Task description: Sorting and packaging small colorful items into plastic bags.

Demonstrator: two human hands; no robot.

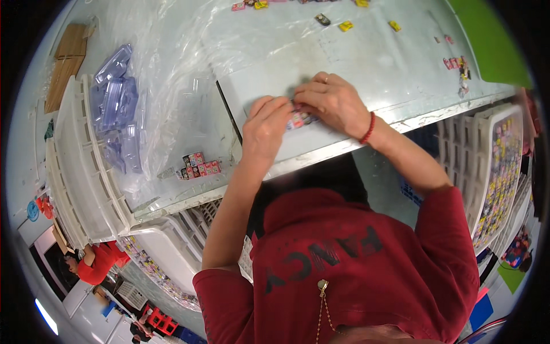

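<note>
My left hand [265,131] and my right hand [337,104] are close together over the worktable near its front edge. The fingers of both are curled inward, with the tips meeting at a short row of small pink and dark printed pieces [299,119]. Fingers cover part of the row, so how many pieces are gripped is hidden. The right wrist wears a red bead bracelet [369,128]. To the left of my left hand, a cluster of small pink printed blocks [200,166] lies on the table.
Clear bluish plastic trays [117,100] lie at the left on clear plastic sheeting [177,51]. Yellow pieces [345,26] and a black piece [322,20] are scattered farther back. White crates [458,155] stack at right, beside a green surface [494,40]. A co-worker in red [100,264] is at lower left.
</note>
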